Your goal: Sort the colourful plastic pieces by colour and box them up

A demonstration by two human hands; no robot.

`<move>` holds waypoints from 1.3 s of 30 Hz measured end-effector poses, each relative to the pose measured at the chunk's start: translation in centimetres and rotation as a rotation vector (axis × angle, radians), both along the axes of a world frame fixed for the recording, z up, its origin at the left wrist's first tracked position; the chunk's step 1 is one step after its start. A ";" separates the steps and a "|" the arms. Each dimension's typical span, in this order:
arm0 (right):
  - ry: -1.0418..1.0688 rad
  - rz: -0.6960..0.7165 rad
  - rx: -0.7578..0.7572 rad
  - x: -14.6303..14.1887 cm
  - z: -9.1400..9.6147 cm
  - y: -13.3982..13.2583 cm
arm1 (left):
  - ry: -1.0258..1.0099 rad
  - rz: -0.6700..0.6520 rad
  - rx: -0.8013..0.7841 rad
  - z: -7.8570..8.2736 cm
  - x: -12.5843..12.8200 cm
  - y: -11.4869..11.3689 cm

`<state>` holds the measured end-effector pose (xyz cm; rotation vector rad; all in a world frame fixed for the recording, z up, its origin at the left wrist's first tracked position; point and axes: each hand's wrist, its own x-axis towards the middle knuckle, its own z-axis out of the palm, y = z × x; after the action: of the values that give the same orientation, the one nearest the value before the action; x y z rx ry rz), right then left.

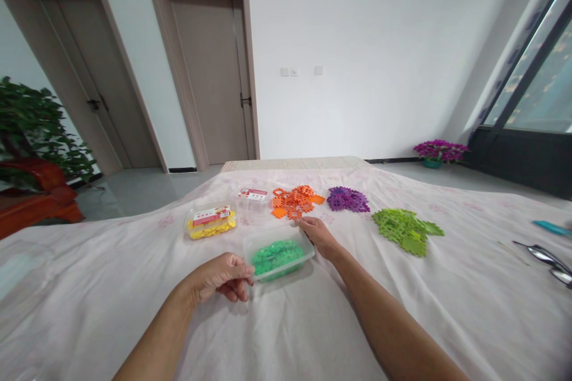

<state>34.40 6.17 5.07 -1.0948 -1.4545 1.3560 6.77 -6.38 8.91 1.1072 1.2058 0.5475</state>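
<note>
A clear plastic container (295, 266) holds a heap of green plastic pieces (277, 254) and has no lid on it. My left hand (226, 277) pinches its near left corner between thumb and fingers. At its far right corner, my right hand (316, 234) grips the rim. Beyond the container lies a loose pile of orange pieces (295, 201). To the left sits a second clear container with yellow pieces (212, 227) inside and a red and white label on top.
An unfilled-looking clear box with a label (252, 197) stands behind the green container. Purple pieces (347, 199) and lime-green pieces (406, 228) lie in piles to the right. Eyeglasses (549, 262) and a blue object (553, 228) are at the far right. Clear plastic (22, 274) lies far left.
</note>
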 end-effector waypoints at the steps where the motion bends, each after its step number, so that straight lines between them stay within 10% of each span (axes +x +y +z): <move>1: 0.003 0.000 -0.005 0.0 0.0 0.0 | -0.005 0.002 -0.004 -0.2 0.0 0.1; 39: 0.287 -0.004 -0.146 -0.3 -0.1 -1.1 | -0.151 0.043 0.022 -2.5 -0.1 0.6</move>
<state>34.05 5.08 4.94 -0.9467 -1.1594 1.5653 6.64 -5.74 6.41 1.0412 1.0962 0.6669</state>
